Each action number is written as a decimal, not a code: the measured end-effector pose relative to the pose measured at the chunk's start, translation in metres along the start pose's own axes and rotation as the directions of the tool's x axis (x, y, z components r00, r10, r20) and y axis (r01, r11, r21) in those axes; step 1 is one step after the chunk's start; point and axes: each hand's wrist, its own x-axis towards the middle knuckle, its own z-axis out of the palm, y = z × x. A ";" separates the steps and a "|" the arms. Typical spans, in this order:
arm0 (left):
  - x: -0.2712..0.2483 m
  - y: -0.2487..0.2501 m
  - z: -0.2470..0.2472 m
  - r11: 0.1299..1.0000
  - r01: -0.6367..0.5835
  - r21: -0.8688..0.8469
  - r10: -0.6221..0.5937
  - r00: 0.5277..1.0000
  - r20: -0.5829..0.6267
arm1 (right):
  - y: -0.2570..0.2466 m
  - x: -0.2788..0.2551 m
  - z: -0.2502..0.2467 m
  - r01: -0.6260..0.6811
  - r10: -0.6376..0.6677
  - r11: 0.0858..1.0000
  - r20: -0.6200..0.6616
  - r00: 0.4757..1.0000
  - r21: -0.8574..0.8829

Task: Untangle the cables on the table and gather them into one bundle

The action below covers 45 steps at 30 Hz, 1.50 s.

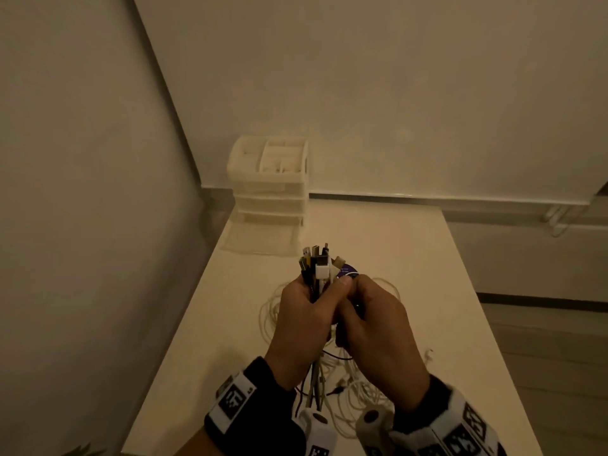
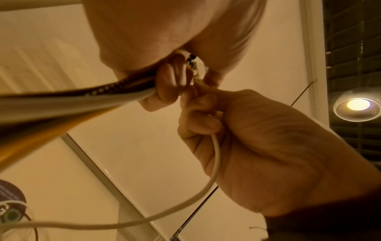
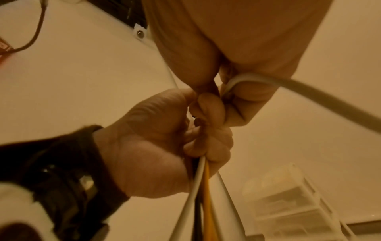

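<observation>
Left hand (image 1: 302, 320) fingers clamped round cable bundle (image 1: 316, 268), plugs up; right hand (image 1: 375, 327) fingers curled on white cable (image 2: 214, 163).

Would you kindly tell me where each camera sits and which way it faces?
Head: looks forward and down at both hands gripping the cables above the table.
Left wrist: looks up along the left hand at the right hand.
Right wrist: looks up along the right hand, showing the left.
Shared: both hands and the cables.
</observation>
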 end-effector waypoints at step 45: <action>0.016 0.000 -0.053 0.836 -0.164 0.524 0.190 0.982 0.004 | 0.034 0.035 -0.011 0.001 -0.122 0.939 0.329 0.936 0.343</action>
